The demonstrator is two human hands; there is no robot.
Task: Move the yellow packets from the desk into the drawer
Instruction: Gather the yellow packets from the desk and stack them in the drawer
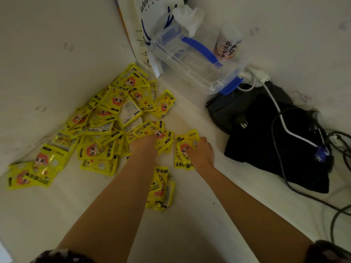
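Several yellow hand-warmer packets (106, 118) lie heaped on the white desk (190, 221), spreading from the back corner to the left edge. My left hand (144, 144) reaches into the pile's right side and grips a few packets (152, 130), its fingers hidden under them. My right hand (201, 152) holds a small bunch of packets (183, 149) just right of the pile. A separate little stack of packets (161, 188) lies between my forearms. No drawer is in view.
A clear plastic box with blue latches (191, 59) stands at the back, a white paper bag (150, 25) and a cup (228, 44) beside it. A black bag (269, 133) with cables and a white power strip (252, 74) fills the right side.
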